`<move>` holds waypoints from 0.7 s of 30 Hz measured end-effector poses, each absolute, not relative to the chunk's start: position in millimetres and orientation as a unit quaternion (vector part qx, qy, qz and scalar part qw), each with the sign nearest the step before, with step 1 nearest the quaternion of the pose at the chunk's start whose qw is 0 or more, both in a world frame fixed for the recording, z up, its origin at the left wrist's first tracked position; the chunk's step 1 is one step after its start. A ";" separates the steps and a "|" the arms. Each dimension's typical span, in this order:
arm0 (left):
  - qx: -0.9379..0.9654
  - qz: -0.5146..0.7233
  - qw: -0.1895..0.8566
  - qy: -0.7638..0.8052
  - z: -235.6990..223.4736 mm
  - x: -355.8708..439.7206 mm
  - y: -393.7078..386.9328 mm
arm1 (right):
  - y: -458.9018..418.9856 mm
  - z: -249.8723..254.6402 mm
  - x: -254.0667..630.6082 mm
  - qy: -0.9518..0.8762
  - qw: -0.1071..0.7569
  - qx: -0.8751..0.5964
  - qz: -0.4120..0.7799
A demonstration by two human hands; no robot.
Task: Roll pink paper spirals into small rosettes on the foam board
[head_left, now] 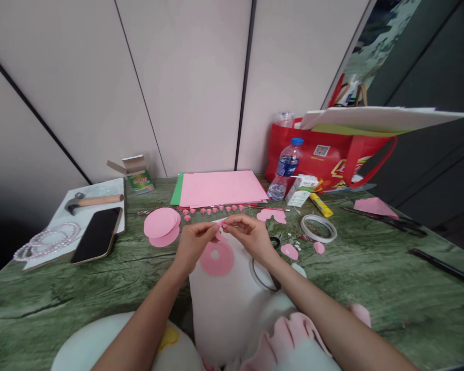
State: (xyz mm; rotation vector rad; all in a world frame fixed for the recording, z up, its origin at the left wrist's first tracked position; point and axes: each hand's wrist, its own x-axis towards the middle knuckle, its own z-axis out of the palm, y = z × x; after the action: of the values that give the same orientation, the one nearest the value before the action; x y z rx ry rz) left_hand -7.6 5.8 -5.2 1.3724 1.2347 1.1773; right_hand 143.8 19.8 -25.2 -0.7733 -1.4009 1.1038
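My left hand and my right hand meet over the middle of the green table, fingers pinched together on a small pink paper piece. Just below them lies a pink paper ring on a white surface. Two overlapping pink paper circles lie to the left of my left hand. A row of several small pink pieces runs behind my hands.
A pink sheet stack lies at the back. A phone, hammer and beads are on the left. A tape roll, glue stick, water bottle, red bag and scissors are on the right.
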 end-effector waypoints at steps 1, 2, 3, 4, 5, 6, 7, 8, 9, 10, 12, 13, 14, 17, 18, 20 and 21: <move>0.558 0.478 0.457 0.501 -4.8 -7.6 5.6 | 19.7 -24.9 144.2 -0.599 0.562 -0.333 0.463; 0.558 0.477 0.458 0.501 -4.3 -7.5 5.4 | 19.4 -24.5 144.5 -0.602 0.560 -0.339 0.457; 0.558 0.476 0.459 0.501 -3.6 -7.4 5.1 | 19.0 -24.0 144.7 -0.603 0.558 -0.345 0.453; 0.559 0.475 0.461 0.500 -2.9 -7.2 4.9 | 18.6 -23.4 144.9 -0.604 0.556 -0.350 0.451; 0.560 0.474 0.462 0.498 -2.3 -7.0 4.6 | 18.1 -23.0 144.9 -0.603 0.555 -0.353 0.451; 0.561 0.473 0.464 0.496 -1.8 -6.7 4.3 | 17.8 -22.7 144.8 -0.601 0.554 -0.356 0.453; 0.562 0.472 0.466 0.494 -1.5 -6.5 4.1 | 17.5 -22.6 144.7 -0.599 0.553 -0.358 0.455; 0.562 0.472 0.468 0.493 -1.4 -6.3 3.9 | 17.4 -22.6 144.6 -0.598 0.551 -0.360 0.457; 0.561 0.472 0.471 0.491 -1.6 -6.1 3.7 | 17.3 -22.8 144.5 -0.598 0.549 -0.362 0.458; 0.559 0.473 0.474 0.490 -1.9 -5.9 3.6 | 17.3 -23.0 144.5 -0.600 0.547 -0.364 0.457; 0.554 0.474 0.478 0.490 -2.8 -5.4 3.1 | 17.2 -23.3 144.6 -0.607 0.542 -0.367 0.451; 0.552 0.475 0.479 0.491 -3.1 -5.1 2.8 | 17.0 -23.3 144.7 -0.612 0.539 -0.369 0.446; 0.551 0.475 0.479 0.492 -3.3 -4.7 2.5 | 16.8 -23.1 144.8 -0.617 0.537 -0.370 0.442; 0.547 0.475 0.483 0.491 -3.0 -3.6 1.5 | 16.2 -22.0 145.0 -0.627 0.532 -0.369 0.434; 0.542 0.480 0.487 0.489 -2.9 -3.3 1.4 | 16.1 -21.7 145.0 -0.627 0.532 -0.368 0.434; 0.525 0.495 0.495 0.484 -3.1 -3.1 1.6 | 16.5 -22.0 144.6 -0.620 0.535 -0.365 0.444; 0.514 0.506 0.499 0.481 -3.6 -3.3 2.0 | 17.1 -22.7 144.3 -0.612 0.534 -0.363 0.456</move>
State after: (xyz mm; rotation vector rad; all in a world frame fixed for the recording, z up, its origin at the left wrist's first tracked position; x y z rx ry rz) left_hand -3.3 2.0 -3.6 1.2445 1.1636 1.2234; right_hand 144.3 17.1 -22.7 -0.8660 -1.4575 1.0876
